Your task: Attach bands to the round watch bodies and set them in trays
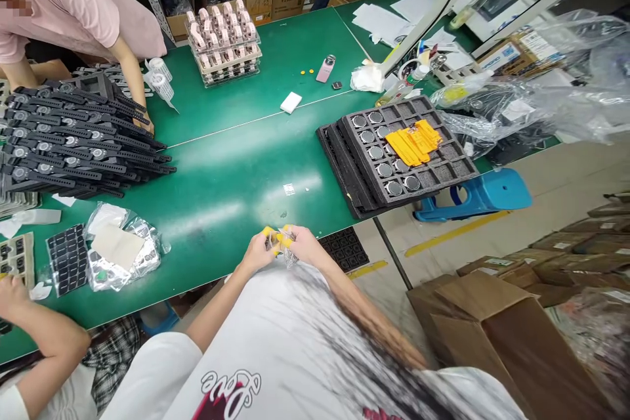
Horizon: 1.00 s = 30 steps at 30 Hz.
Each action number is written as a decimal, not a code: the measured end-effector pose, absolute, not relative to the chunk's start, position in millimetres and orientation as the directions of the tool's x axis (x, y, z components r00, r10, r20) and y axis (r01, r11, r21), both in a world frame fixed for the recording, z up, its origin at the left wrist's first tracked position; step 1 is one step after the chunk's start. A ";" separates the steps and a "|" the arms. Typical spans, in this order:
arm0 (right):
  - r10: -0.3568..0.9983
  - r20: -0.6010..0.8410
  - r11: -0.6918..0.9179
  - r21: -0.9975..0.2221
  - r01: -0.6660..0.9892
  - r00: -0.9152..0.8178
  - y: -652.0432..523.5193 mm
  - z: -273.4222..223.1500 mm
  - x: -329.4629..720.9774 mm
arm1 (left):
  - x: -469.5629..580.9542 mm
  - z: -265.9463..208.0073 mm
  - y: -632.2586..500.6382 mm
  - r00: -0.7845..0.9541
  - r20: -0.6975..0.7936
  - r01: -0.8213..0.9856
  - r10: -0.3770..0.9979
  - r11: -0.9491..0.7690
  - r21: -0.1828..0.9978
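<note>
Between left fingers (pixel 268 232) and right fingers (pixel 286 242), pinched by both, crinkled clear plastic (pixel 289 256).

Glossy, smooth tabletop (pixel 236 144); matt, rough-looking foam tray (pixel 445 174).
Shiny, crinkled, plastic-looking held bundle (pixel 289 256); wrinkled clear plastic bags (pixel 512 108); matt cardboard box (pixel 467 302); smooth plastic stool (pixel 506 190).

Left hand (pixel 256 252) and right hand (pixel 302 247) meet at the near edge of the green surface (pixel 236 174), fingers yellow-tipped, pinching a small crinkled clear packet (pixel 290 256) between them, contents too small to read. Right side: dark foam tray (pixel 445 174) with round watch-like units (pixel 394 188) and an orange pile (pixel 413 144) on top. Farther back: pink bottle (pixel 325 70), 2 yellow dots (pixel 311 71) beside it; far left, stacked black-strapped watches (pixel 71 142), with a pink-sleeved co-worker (pixel 88 0) reaching behind them.
</note>
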State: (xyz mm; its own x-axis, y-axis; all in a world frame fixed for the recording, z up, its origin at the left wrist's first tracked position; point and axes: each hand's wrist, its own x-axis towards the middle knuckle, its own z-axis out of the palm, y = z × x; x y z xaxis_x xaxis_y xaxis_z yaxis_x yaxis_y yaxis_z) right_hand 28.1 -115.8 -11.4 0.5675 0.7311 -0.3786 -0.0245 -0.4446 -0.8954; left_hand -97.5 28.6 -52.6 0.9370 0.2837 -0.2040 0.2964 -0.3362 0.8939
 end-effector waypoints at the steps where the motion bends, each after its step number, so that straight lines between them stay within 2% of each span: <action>1: 0.712 -0.383 -0.459 -0.888 -0.022 0.588 -116.8 -12.3 29.0 | -98.0 -53.5 27.2 0.931 -0.213 0.310 0.295 -0.336 0.890; 7: 0.588 -0.354 -0.520 -0.854 0.004 0.727 -113.8 -15.2 34.5 | -100.1 -51.6 26.3 0.914 -0.244 0.366 0.325 -0.394 0.843; 14: 0.609 -0.301 -0.555 -0.823 0.123 0.733 -105.5 -18.9 27.3 | -102.3 -58.7 27.6 0.902 -0.253 0.407 0.349 -0.493 0.769; 21: 0.717 -0.283 -0.517 -0.829 0.213 0.637 -98.3 -13.8 10.0 | -104.7 -70.6 31.3 0.898 -0.276 0.424 0.342 -0.509 0.749; 26: 0.861 -0.251 -0.391 -0.883 0.261 0.443 -106.6 -4.7 12.2 | -111.6 -71.9 36.9 0.917 -0.265 0.381 0.299 -0.455 0.805; 30: 0.866 -0.293 -0.408 -0.882 0.235 0.405 -114.7 -9.1 9.3 | -120.5 -74.3 35.8 0.932 -0.262 0.345 0.251 -0.391 0.853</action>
